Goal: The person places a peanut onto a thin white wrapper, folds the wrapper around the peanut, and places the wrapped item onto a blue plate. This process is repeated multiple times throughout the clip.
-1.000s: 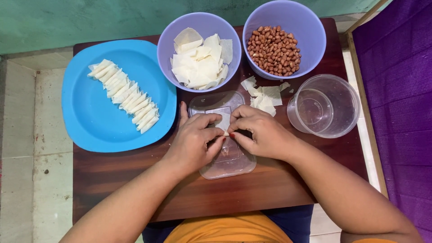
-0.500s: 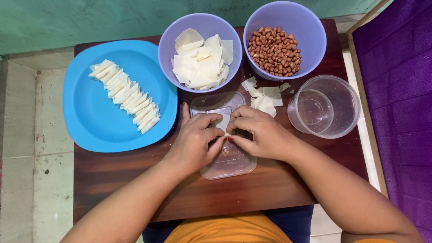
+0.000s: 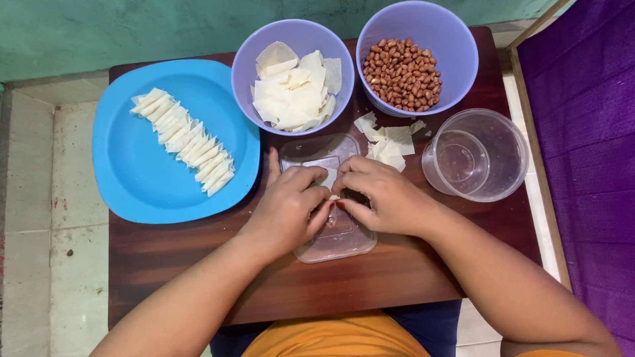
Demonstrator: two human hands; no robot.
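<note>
Two hands meet over a clear plastic lid (image 3: 334, 241) lying flat near the middle of the dark wooden table (image 3: 165, 264), a little toward its near edge. The left hand (image 3: 288, 208) and the right hand (image 3: 383, 195) are both curled, fingertips pressed together around a small pale wrapper piece (image 3: 334, 197) pinched between them just above the lid; most of that piece is hidden by the fingers.

At the table's left edge sits a blue plate (image 3: 132, 178) with a diagonal row of folded white wrappers (image 3: 185, 140) laid side by side. Toward the far edge stand two lilac bowls: one holds a heap of flat wrapper sheets (image 3: 294, 89), the other, nearer the far right corner, holds peanuts (image 3: 402, 74). A few loose wrapper scraps (image 3: 387, 142) lie on the wood just beyond the right hand, between the bowls and a clear plastic container (image 3: 476, 155) by the right edge.
</note>
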